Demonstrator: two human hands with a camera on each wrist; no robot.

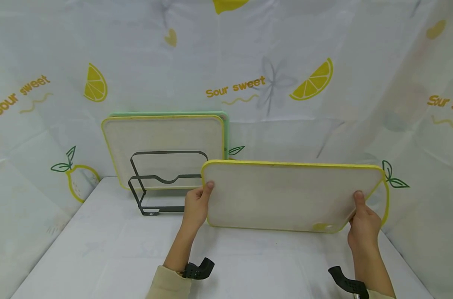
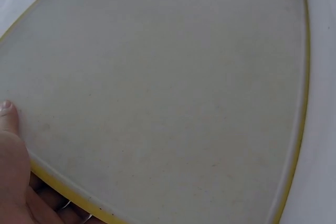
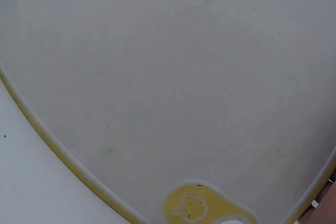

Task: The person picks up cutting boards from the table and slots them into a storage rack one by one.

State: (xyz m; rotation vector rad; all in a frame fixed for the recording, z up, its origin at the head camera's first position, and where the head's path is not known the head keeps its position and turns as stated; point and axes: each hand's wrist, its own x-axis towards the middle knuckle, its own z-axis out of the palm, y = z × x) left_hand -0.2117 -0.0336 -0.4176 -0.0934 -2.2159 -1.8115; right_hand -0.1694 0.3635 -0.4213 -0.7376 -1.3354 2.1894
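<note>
A whitish cutting board (image 1: pixel 282 197) with a yellow rim is held up in front of the person, tilted, above the white table. At its left edge the left hand (image 1: pixel 196 205) grips it, thumb on the near face; the left wrist view shows fingers curled behind the rim. By the slanted lower right corner, the right hand (image 1: pixel 364 228) holds the board with its thumb on the face. A yellow corner patch (image 3: pixel 210 200) with an embossed outline shows in the right wrist view, where only a sliver of the right hand (image 3: pixel 323 208) is visible.
A dark wire rack (image 1: pixel 140 177) stands on the white table (image 1: pixel 99 249) at left, partly behind the held board. Behind the rack another yellow-rimmed board (image 1: pixel 163 135) leans, with a green-edged board (image 1: pixel 227 128) behind it. A lemon-printed curtain (image 1: pixel 137 74) encloses the table's back and sides.
</note>
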